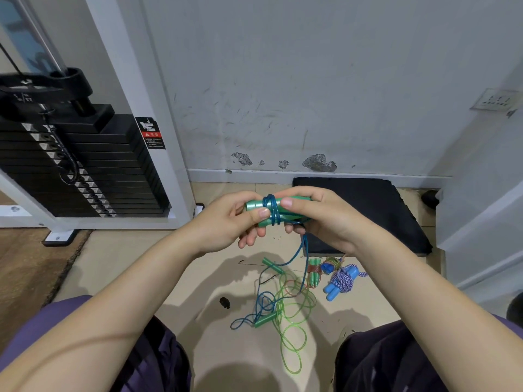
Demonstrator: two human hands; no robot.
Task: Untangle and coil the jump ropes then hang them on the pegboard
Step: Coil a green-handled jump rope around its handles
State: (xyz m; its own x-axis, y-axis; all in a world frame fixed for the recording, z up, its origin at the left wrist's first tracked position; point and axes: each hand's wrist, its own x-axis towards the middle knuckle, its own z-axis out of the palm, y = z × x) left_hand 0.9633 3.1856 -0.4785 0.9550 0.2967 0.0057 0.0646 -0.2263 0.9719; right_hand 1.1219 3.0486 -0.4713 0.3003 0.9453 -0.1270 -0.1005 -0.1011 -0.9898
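Both forearms fill the near edge of view, knees in purple shorts under them; person is seated on the floor [119, 258] facing the wall corner.

Left hand [226, 222] grips one end of the green handles [278, 206], thumb across the front; right hand [322, 216] pinches the other end, thumb on top, fingers curled under; both closed on the handles, held together side by side above the floor.

Blue rope [273, 210] is wrapped a few turns around the handles between the two thumbs; its tail drops from under the right hand down to the floor and runs into the pile.

Pile sits on the floor between the knees: loose green rope [294, 329] with its own handles, blue loops crossing it; can't tell whether they're knotted or just overlapping.

Risks, my read:
- blue tail is crossed with the green loops; winding on could drag the green rope up and tighten the tangle
- wraps are few and look loose; easing either thumb could let them slide off the handle ends
- handles may splay if grip shifts, loosening the coil

Two bundled ropes lie just right of the pile, near the black mat [368, 205]: a small green one [314, 271] and a blue-handled braided one [341, 280]; weight stack [70, 165] stands at far left; no pegboard in view.
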